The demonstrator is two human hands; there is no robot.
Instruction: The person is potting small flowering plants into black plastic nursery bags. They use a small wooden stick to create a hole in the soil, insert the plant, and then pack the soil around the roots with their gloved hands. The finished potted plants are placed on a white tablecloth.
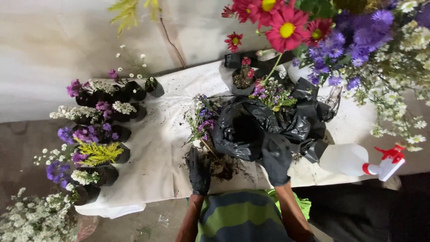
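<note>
Nearest the camera, the person's left hand, in a black glove, is resting with fingers bent down onto a loose heap of dark soil on the white cloth; whether it is gripping anything I cannot tell. Just beside it, the gloved right hand is pressing against the near rim of a crumpled black plastic bag, fingers curled, seemingly pinching the plastic. A small sprig of purple and white flowers is lying tilted between the left hand and the bag, its stem running into the soil. To the right, a white spray bottle with a red trigger is lying on its side. Along the left edge, small black pots of purple, white and yellow-green flowers are standing in rows. Farther back, a large bouquet of red daisies and purple blooms is hanging over the table.
</note>
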